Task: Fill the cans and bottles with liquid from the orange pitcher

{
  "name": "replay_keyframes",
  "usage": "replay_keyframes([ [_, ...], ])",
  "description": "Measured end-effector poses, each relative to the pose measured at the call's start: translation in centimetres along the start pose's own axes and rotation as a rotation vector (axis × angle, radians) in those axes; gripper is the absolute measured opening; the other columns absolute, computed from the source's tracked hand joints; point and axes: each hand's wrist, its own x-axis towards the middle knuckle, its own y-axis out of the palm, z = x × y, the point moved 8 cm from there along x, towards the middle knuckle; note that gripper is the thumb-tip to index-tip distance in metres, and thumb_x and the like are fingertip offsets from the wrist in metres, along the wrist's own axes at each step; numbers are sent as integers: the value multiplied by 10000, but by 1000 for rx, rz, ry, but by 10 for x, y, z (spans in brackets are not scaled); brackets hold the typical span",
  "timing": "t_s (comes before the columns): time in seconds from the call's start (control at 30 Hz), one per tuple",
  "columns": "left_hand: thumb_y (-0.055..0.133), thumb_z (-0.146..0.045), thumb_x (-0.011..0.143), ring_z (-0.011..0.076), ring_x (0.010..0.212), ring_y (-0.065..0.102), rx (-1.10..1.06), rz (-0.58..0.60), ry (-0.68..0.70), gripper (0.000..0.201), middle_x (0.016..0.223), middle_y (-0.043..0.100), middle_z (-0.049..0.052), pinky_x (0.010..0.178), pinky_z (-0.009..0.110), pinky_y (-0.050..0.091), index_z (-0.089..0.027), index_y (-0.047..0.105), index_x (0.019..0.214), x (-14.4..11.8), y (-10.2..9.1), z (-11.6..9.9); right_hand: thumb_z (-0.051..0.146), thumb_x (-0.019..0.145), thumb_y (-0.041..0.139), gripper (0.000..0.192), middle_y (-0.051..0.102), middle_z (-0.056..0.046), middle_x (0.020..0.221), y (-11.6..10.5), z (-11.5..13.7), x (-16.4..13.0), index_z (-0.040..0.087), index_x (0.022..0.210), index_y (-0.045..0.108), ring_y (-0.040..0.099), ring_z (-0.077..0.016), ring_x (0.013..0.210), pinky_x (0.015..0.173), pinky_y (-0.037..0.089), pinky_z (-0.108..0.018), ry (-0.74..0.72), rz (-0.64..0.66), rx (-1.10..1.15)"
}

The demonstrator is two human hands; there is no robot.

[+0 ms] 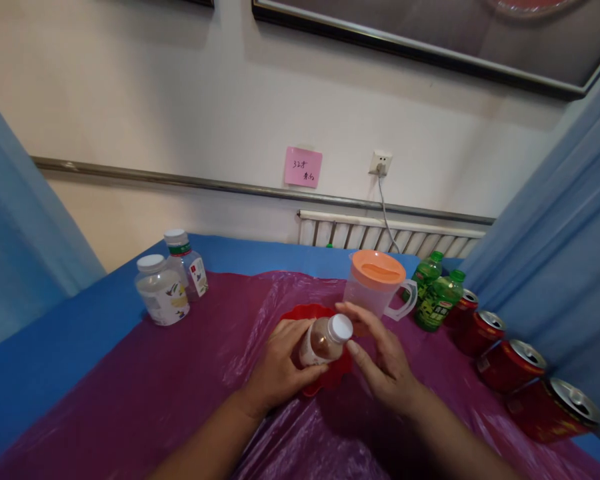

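Showing two bare arms coming up from the bottom edge — no sleeves covering them. Wearing no gloves, rings or watch on the left hand (280, 367) or the right hand (380, 363) — short, plain nails showing.

Two white-capped jars (170, 285) stand left; green bottles (436, 297) and red cans (510, 363) right.

soft even indoor light, slightly hazy focus, wide-angle bending at the edges.

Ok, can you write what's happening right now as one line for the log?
left hand: grips small bottle | right hand: fingers at white cap | under: red dish | behind: orange-lidded jug
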Motion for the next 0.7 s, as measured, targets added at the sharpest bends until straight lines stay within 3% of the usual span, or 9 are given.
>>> replay_keyframes([
  [0.07,874,-374,737,279,1099,641,-1,-4,4,594,1203,719,39,983,449,500,-288,616,1265,0,0,0,220,1026,505,397,629,-90,1385,-1,3,0,314,1411,522,586,-253,1304,1089,489,-478,-44,-15,-40],
  [0.13,867,-385,753,276,1104,638,-8,5,10,585,1211,717,40,985,443,497,-288,615,1273,0,1,-1,284,977,627,330,666,-93,1241,-6,0,0,287,1301,565,641,-262,1172,993,544,-462,-25,-86,-99],
  [0.2,867,-416,762,277,1111,636,-18,19,8,589,1219,717,43,987,440,497,-288,619,1281,0,3,-1,395,888,753,488,654,-99,1193,-9,-8,0,267,1304,531,657,-273,1090,926,574,-457,53,-143,-123],
  [0.27,880,-422,750,281,1123,634,-25,18,-1,614,1231,716,47,997,443,496,-288,621,1291,0,2,-1,461,895,735,655,603,-134,1341,-5,-14,0,260,1441,434,629,-294,1196,996,556,-492,111,-114,-76],
  [0.37,883,-374,740,273,1120,637,-26,-3,-12,611,1232,716,39,1000,439,500,-296,626,1290,0,0,0,373,1036,531,619,459,-125,1581,7,-13,-2,305,1596,278,486,-280,1431,1156,450,-526,110,16,12],
  [0.43,871,-376,744,269,1109,645,-29,-22,-28,592,1225,719,38,991,435,512,-295,635,1280,0,-2,3,283,1064,458,561,486,-93,1579,11,-9,-7,340,1600,300,485,-255,1442,1172,441,-517,91,16,-2],
  [0.53,848,-412,752,273,1087,663,-13,-97,-104,577,1206,727,55,973,443,535,-269,649,1274,0,-7,13,199,1040,471,581,561,-91,1514,11,8,-19,348,1589,351,545,-260,1388,1141,478,-515,41,-84,-83],
  [0.7,848,-416,728,287,1065,675,26,-173,-122,587,1180,738,69,962,463,549,-254,660,1261,0,-13,18,194,1010,509,541,609,-83,1453,11,34,-36,345,1527,452,543,-294,1388,1149,462,-554,-17,-188,-75],
])
